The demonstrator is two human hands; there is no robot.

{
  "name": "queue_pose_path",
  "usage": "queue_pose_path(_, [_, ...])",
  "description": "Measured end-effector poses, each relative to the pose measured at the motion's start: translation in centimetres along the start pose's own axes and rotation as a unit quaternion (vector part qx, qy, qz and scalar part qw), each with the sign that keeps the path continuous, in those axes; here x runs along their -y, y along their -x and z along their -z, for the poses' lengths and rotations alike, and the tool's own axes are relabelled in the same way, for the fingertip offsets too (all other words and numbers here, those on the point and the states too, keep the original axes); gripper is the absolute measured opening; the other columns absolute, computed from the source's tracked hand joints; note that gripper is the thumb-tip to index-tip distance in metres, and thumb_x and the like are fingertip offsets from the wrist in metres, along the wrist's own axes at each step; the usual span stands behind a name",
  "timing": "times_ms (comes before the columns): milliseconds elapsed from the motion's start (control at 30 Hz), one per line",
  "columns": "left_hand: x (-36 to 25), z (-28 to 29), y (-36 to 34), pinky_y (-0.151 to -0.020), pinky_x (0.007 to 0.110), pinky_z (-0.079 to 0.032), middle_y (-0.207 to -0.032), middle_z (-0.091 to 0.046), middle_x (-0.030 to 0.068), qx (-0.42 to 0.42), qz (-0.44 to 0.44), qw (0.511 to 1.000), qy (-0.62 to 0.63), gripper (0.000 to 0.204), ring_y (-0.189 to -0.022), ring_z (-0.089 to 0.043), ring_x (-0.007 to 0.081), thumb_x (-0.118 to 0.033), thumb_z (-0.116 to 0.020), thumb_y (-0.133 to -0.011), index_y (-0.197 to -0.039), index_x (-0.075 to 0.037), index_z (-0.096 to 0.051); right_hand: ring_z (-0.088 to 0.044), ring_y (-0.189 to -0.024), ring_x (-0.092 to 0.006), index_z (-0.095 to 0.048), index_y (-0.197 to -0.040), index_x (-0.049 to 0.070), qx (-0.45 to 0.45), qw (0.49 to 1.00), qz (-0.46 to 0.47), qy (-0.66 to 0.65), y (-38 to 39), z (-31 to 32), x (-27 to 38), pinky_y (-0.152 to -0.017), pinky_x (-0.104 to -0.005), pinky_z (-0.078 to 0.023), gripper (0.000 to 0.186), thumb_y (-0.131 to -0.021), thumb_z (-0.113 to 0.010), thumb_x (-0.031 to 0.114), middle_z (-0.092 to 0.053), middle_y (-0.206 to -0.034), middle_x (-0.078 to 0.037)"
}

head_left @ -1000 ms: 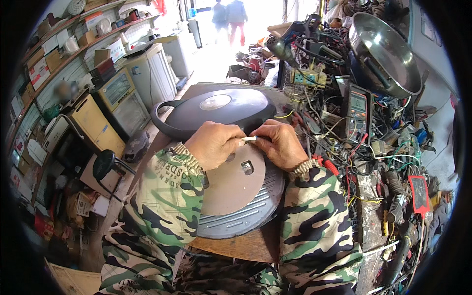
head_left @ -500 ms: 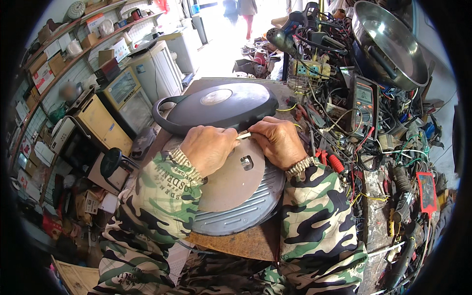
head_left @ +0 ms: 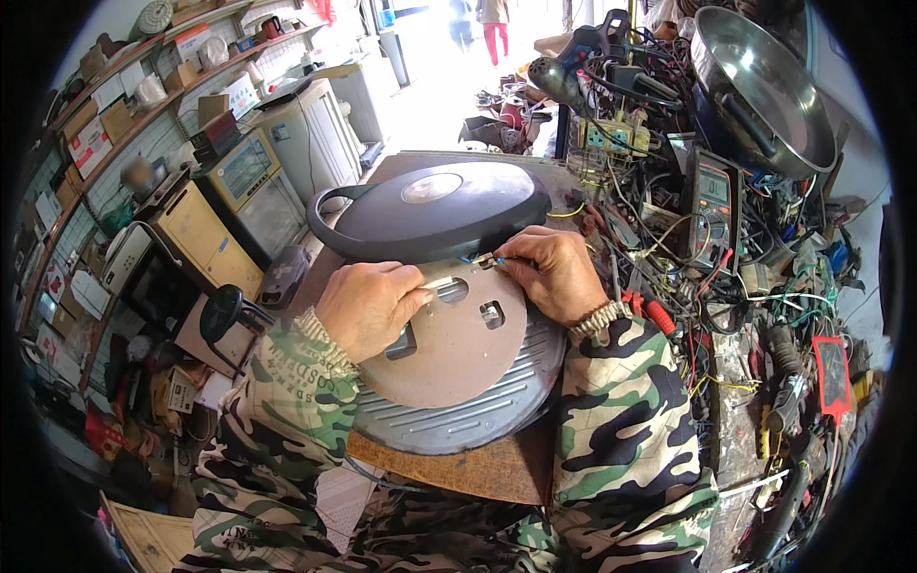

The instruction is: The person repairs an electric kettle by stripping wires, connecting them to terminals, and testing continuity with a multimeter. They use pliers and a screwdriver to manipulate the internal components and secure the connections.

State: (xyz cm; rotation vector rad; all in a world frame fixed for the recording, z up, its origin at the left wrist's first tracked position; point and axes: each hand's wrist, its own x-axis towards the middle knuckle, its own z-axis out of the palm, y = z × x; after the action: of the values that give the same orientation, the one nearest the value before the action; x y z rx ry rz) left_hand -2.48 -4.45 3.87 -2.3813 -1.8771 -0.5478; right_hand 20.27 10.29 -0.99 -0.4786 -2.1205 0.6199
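Note:
My left hand (head_left: 373, 307) is over the left part of a round tan plate (head_left: 449, 353), its thumb and fingers pinched on a small white tube-like piece (head_left: 438, 283). At the plate's far edge, my right hand (head_left: 559, 274) pinches thin wires (head_left: 485, 260) with blue bits on them; the fingertips partly hide their ends. Several cut-outs show in the plate, which lies on a grey ribbed round appliance base (head_left: 449, 432). Just beyond both hands rests a dark oval appliance shell (head_left: 478, 205) with a loop handle at its left.
A wooden bench (head_left: 497, 473) bears the appliance. Tangled cables and tools crowd the right, with a multimeter (head_left: 714, 205), a steel pan (head_left: 769, 86) and red-handled pliers (head_left: 657, 315). To the left stand a stool (head_left: 224, 315), cabinets (head_left: 205, 239) and loaded shelves (head_left: 143, 95).
My hands have moved apart. The left has drawn back to the left with the white piece, uncovering the wires at the right fingertips and more of the tan plate's cut-outs.

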Motion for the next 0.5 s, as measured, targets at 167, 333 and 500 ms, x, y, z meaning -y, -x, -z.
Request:
queue_pose_path(167, [-0.7,-0.8,-1.2,-0.076,0.042,-0.056,-0.096,-0.070,0.0150,-0.043,-0.017,0.999,0.005,0.030,-0.084,-0.069,0.0357,-0.024,-0.076,-0.088,-0.106,-0.001,-0.071,-0.071,-0.082,-0.0377,-0.076,-0.096,0.000,0.009,0.999,-0.027,-0.025,0.3,-0.2,-0.8,-0.073,-0.0398,-0.057,0.017,-0.079,-0.074,0.002,-0.072,-0.087,-0.018])
queue_pose_path(333, [-2.8,-0.2,-2.0,-0.076,0.039,-0.057,-0.096,-0.070,0.0165,-0.052,0.010,0.998,0.033,0.031,-0.084,-0.072,0.0308,-0.021,-0.080,-0.085,-0.106,0.000,-0.071,-0.071,-0.082,-0.0377,-0.076,-0.097,-0.001,0.016,0.999,-0.009,-0.046,-0.7,-1.4,1.1,-0.074,-0.0393,-0.057,0.017,-0.080,-0.073,0.001,-0.072,-0.088,-0.019])
queue_pose_path(500, [-2.1,-2.9,-4.4,-0.070,0.028,-0.056,-0.094,-0.072,0.0074,0.004,0.088,0.952,0.294,0.016,-0.074,-0.068,0.0129,-0.005,-0.070,-0.093,-0.106,0.004,-0.072,-0.072,-0.084,-0.0380,-0.076,-0.098,-0.001,0.003,1.000,-0.016,-0.014,0.0,0.3,0.7,-0.075,-0.0392,-0.057,0.018,-0.081,-0.071,0.001,-0.073,-0.091,-0.020])
